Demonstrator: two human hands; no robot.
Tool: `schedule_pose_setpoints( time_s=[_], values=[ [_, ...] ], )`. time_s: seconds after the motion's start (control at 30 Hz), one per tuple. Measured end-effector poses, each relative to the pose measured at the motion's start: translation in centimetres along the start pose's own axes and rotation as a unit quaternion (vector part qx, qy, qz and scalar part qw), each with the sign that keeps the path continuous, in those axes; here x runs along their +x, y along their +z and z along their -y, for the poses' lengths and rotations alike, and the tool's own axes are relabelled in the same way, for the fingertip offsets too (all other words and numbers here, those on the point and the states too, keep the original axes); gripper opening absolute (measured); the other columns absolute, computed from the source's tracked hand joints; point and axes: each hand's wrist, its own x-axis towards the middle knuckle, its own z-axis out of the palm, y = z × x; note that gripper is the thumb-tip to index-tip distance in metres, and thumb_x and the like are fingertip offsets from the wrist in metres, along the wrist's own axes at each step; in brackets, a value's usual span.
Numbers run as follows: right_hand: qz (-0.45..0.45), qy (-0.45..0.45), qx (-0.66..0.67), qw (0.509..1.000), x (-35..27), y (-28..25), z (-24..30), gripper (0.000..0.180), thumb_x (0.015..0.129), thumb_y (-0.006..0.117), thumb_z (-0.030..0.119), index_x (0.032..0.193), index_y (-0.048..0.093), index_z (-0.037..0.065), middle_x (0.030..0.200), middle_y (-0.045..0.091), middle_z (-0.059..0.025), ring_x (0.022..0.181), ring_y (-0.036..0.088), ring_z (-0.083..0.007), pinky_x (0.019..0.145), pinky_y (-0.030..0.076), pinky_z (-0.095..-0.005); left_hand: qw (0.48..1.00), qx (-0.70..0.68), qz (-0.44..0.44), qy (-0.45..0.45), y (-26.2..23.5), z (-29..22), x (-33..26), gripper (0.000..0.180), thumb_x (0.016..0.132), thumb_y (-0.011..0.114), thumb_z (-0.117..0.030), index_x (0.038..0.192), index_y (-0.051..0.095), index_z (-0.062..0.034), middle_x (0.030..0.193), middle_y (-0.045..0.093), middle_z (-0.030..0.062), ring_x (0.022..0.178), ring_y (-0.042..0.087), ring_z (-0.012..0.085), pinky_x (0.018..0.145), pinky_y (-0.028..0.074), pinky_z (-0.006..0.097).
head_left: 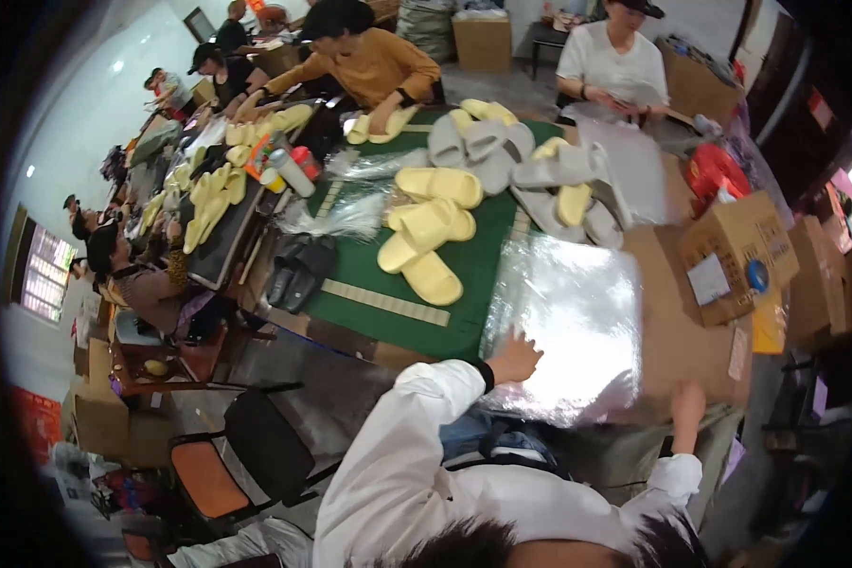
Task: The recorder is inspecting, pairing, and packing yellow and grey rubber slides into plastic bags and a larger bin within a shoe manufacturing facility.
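Note:
My left hand lies on the near left part of a stack of shiny clear plastic bags, its fingers stretched over the plastic. At the table's near right edge rests my right hand, beside the bags and apart from them; its fingers cannot be made out. Beyond the bags, several pale yellow slippers lie in a pile on a green mat. Grey slippers lie farther back, some with yellow ones among them. A dark pair of slippers sits at the mat's left edge.
A cardboard box with a blue tape roll stands at the right, near a red bag. Loose clear bags lie left of the yellow slippers. Co-workers sit across and to the left. A chair stands behind left.

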Motion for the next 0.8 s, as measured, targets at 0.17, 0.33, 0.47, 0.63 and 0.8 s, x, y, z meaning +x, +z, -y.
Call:
schedule_pose_setpoints(
  time_s=[0.17,0.33,0.47,0.63,0.8],
  values=[
    [0.068,-0.192,0.136,0.970,2.0,3.6,15.3,0.034,0.080,0.057,0.028,0.106,0.057,0.007,0.091,0.060,-0.0177,0.082,0.057,-0.0339,0.072,0.045,-0.0432,0.998,-0.037,-0.046,0.019,1.2,2.0,-1.4,0.037,0.080,0.051,-0.027,0.114,0.053,-0.0130,0.112,0.053,0.0143,0.112,0.044,0.0336,0.096,0.022,0.058],
    [0.241,-0.270,0.079,0.929,-1.8,4.7,24.5,0.038,0.079,0.057,0.035,0.109,0.057,0.011,0.094,0.062,-0.0150,0.086,0.058,-0.0326,0.076,0.046,-0.0411,0.976,-0.193,0.098,-0.006,2.1,4.5,-3.7,0.029,0.079,0.051,-0.026,0.096,0.060,-0.0054,0.095,0.062,0.0142,0.091,0.058,0.0303,0.075,0.044,0.046],
    [0.490,-0.399,0.055,0.773,-3.4,5.4,25.9,0.041,0.081,0.052,0.033,0.114,0.054,0.008,0.107,0.057,-0.0199,0.097,0.056,-0.0341,0.083,0.044,-0.0425,0.917,-0.342,0.034,0.204,-1.7,4.3,-11.0,0.027,0.080,0.048,-0.025,0.091,0.059,-0.0020,0.089,0.062,0.0175,0.080,0.058,0.0283,0.068,0.044,0.038],
    [0.416,-0.618,0.248,0.619,-4.6,15.1,22.2,0.042,0.084,0.049,0.031,0.120,0.049,0.011,0.110,0.057,-0.0173,0.100,0.055,-0.0316,0.085,0.043,-0.0405,0.894,-0.412,0.100,0.146,8.7,4.6,-9.0,0.027,0.081,0.048,-0.024,0.090,0.058,-0.0007,0.087,0.061,0.0173,0.076,0.055,0.0249,0.066,0.043,0.037],
    [0.294,-0.744,0.148,0.582,-5.0,20.1,25.6,0.044,0.085,0.048,0.030,0.124,0.046,0.011,0.109,0.057,-0.0180,0.100,0.056,-0.0307,0.085,0.044,-0.0388,0.837,-0.510,0.184,0.073,16.6,5.3,-8.2,0.026,0.082,0.047,-0.023,0.088,0.056,0.0008,0.084,0.060,0.0171,0.070,0.051,0.0207,0.062,0.041,0.035]
  ],
)
